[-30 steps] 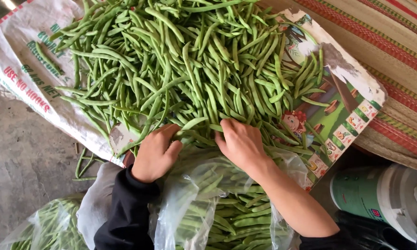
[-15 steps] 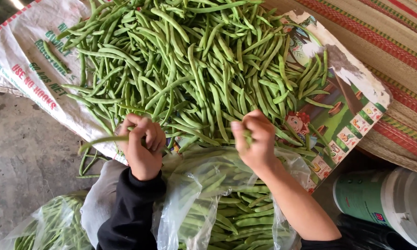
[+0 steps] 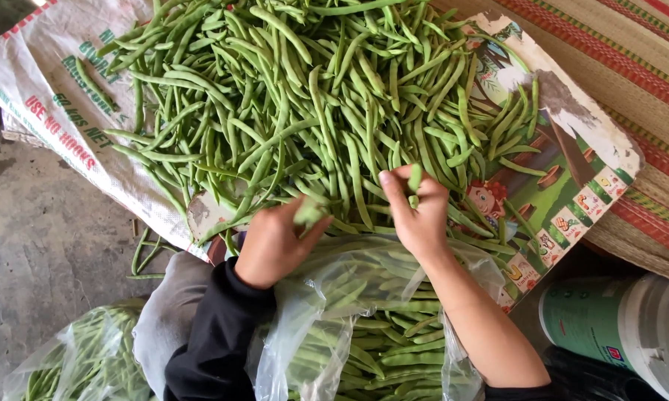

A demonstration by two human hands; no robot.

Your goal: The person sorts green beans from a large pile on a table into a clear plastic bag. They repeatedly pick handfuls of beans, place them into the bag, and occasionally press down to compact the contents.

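Green beans (image 3: 305, 96) lie in a broad heap that fills the upper middle of the view, and everything else sits around that heap. Beneath it on the left is a white woven sack (image 3: 45, 111) with printing, and beneath it on the right a flattened cardboard sheet (image 3: 572, 171) with a colourful cartoon picture. Beyond the heap's right edge runs a striped mat (image 3: 646, 59). To the heap's lower left is bare grey floor (image 3: 45, 245), where a few stray beans lie.

At the heap's near edge the left hand (image 3: 275, 241), in a black sleeve (image 3: 208, 341), has its fingers curled around a short piece of bean at the fingertips. Just beside it, the right hand (image 3: 416, 212) pinches a bean upright between thumb and fingers, the arm bare. Both hands are closed narrowly on their beans, and they touch the heap's front fringe.

Directly below the heap, under both wrists, a clear plastic bag (image 3: 364, 319) stands open with beans inside. A second bag (image 3: 82, 356) of beans sits further to the lower left of the heap. Below the heap's right corner is a green and white bucket (image 3: 617, 327).
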